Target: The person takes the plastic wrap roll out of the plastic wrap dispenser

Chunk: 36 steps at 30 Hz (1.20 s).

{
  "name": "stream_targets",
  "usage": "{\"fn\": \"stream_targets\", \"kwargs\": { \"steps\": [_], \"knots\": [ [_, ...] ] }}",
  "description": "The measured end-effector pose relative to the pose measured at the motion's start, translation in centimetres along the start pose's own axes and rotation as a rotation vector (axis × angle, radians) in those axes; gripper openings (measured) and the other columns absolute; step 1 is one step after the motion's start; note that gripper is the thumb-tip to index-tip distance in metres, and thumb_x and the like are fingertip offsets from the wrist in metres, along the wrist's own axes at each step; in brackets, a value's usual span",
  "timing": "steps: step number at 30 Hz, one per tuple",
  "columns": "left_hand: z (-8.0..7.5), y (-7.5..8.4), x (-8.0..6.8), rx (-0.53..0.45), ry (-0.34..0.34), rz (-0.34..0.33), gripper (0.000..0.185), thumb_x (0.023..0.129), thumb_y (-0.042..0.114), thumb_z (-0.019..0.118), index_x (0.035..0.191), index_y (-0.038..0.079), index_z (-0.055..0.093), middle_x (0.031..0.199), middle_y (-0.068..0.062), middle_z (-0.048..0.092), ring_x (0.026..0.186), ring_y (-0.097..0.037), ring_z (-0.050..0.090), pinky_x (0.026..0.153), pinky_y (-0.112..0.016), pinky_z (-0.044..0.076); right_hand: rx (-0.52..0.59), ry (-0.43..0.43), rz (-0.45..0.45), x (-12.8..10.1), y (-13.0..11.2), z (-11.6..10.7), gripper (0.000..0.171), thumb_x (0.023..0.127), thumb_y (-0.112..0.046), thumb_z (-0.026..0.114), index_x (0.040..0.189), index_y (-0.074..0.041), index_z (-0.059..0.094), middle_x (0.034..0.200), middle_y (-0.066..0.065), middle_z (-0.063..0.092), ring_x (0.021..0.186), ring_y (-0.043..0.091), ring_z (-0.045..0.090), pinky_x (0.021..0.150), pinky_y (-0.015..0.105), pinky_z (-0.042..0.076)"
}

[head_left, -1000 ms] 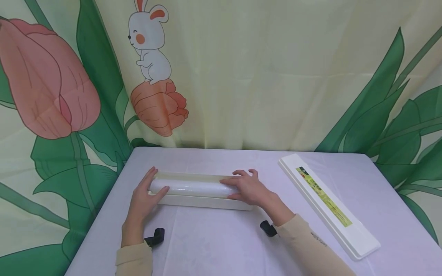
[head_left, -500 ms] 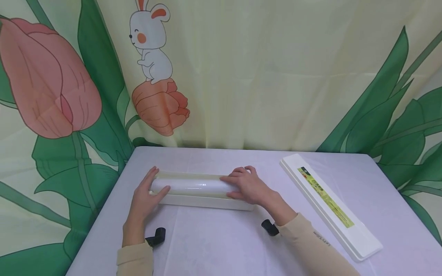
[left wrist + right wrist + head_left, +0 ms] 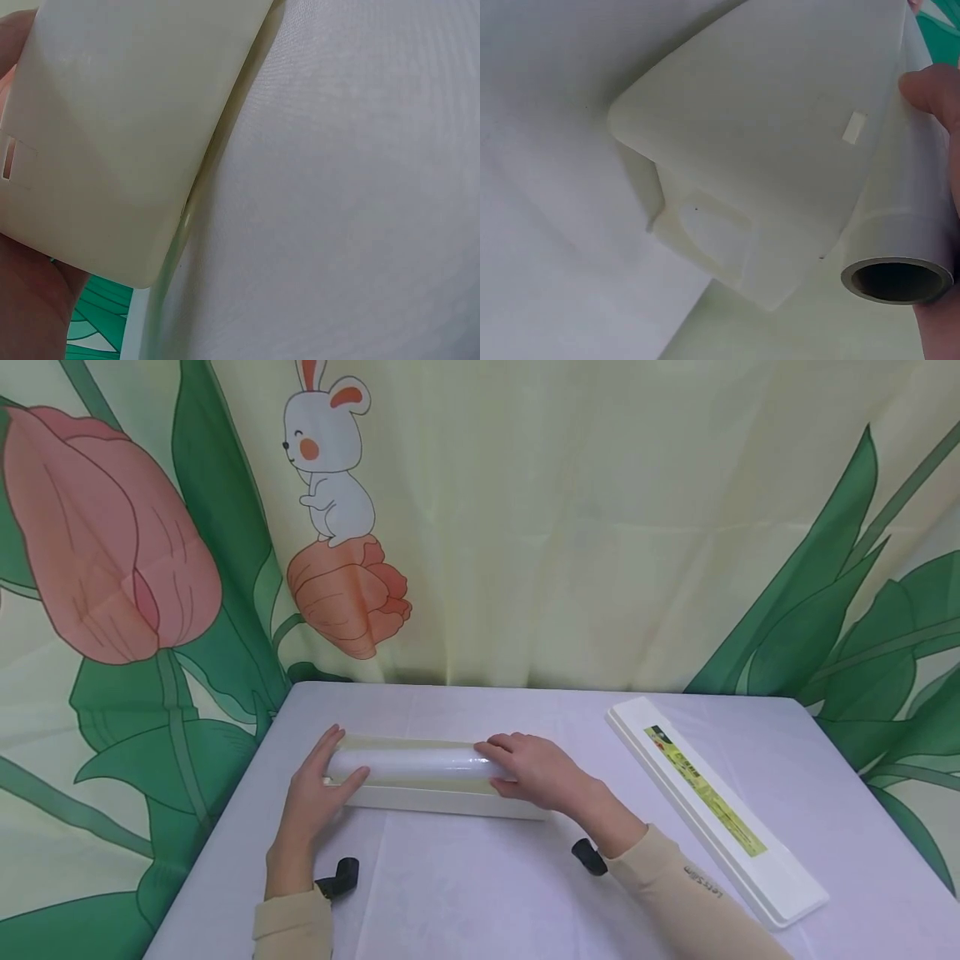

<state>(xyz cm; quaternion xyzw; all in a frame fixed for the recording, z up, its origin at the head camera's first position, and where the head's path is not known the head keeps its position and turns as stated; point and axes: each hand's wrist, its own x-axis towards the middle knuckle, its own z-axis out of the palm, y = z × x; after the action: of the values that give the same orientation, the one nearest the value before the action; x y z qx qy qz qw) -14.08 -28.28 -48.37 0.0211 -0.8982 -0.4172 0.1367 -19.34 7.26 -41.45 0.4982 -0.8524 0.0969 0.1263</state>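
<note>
On my right hand (image 3: 542, 774) I see the fingers (image 3: 501, 750) curled over the right end of the roll of cling film (image 3: 408, 763), thumb tucked on the near side, so that hand grips the roll. The right wrist view shows the roll's hollow grey core (image 3: 897, 280) just beside the end wall of the cream tray (image 3: 780, 150), with a fingertip against the film. My left hand (image 3: 313, 795) lies against the roll's left end, its fingers (image 3: 327, 750) nearly straight along the end and the thumb laid on top of the film; it touches rather than clasps. The left wrist view fills with the tray's other end wall (image 3: 112, 142) and white cloth. The roll lies lengthwise in the tray, which sits on the worktop (image 3: 480, 877) a little left of centre. Well apart to the right lies the long white lid (image 3: 712, 806) with a green label, set at a slant. Behind hangs a curtain (image 3: 562, 527) printed with a rabbit, tulips and leaves.
</note>
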Motion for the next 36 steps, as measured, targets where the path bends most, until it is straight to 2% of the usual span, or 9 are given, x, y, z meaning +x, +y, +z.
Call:
{"fn": "stream_targets", "kwargs": {
  "steps": [5,9,14,20,36],
  "knots": [
    [0.0,0.0,0.0,0.006,-0.001,0.002,0.077,0.090,0.036,0.076,0.153,0.007,0.042,0.163,-0.011,0.031,0.149,-0.035,0.026,0.116,-0.062,0.023,-0.064,-0.049,-0.044,0.0,-0.4,-0.4,0.054,0.090,-0.019,0.075,0.140,-0.010,0.058,0.127,0.003,0.066,0.091,0.024,0.063,0.073,0.033,0.054],
    [0.0,-0.1,-0.1,0.004,-0.003,0.000,0.078,0.090,0.037,0.076,0.153,0.007,0.042,0.163,-0.011,0.030,0.149,-0.035,0.025,0.116,-0.062,0.023,-0.110,-0.049,-0.065,-0.2,-0.6,-0.4,0.057,0.090,-0.021,0.075,0.143,-0.013,0.055,0.129,0.002,0.064,0.092,0.025,0.063,0.073,0.033,0.053],
    [0.0,-0.2,-0.1,0.004,0.002,0.010,0.078,0.090,0.036,0.077,0.153,0.006,0.042,0.162,-0.011,0.031,0.149,-0.035,0.026,0.117,-0.061,0.024,-0.179,-0.010,-0.070,-0.4,-0.7,-0.1,0.057,0.090,-0.023,0.075,0.143,-0.016,0.055,0.128,0.001,0.063,0.094,0.024,0.063,0.070,0.034,0.049],
    [0.0,-0.2,0.0,0.003,0.006,0.021,0.078,0.089,0.036,0.077,0.152,0.005,0.043,0.162,-0.012,0.032,0.148,-0.036,0.027,0.116,-0.062,0.024,-0.251,0.076,-0.082,-0.6,-0.8,-0.1,0.054,0.089,-0.023,0.076,0.140,-0.018,0.059,0.125,-0.002,0.063,0.091,0.022,0.062,0.067,0.034,0.047],
    [0.0,-0.1,0.0,0.007,0.025,0.047,0.075,0.088,0.031,0.078,0.150,0.003,0.045,0.160,-0.016,0.035,0.145,-0.041,0.031,0.112,-0.064,0.029,-0.205,0.108,-0.066,-1.8,0.0,-1.1,0.054,0.088,-0.019,0.077,0.139,-0.017,0.059,0.123,-0.003,0.063,0.092,0.023,0.062,0.066,0.036,0.049]
  ]
}}
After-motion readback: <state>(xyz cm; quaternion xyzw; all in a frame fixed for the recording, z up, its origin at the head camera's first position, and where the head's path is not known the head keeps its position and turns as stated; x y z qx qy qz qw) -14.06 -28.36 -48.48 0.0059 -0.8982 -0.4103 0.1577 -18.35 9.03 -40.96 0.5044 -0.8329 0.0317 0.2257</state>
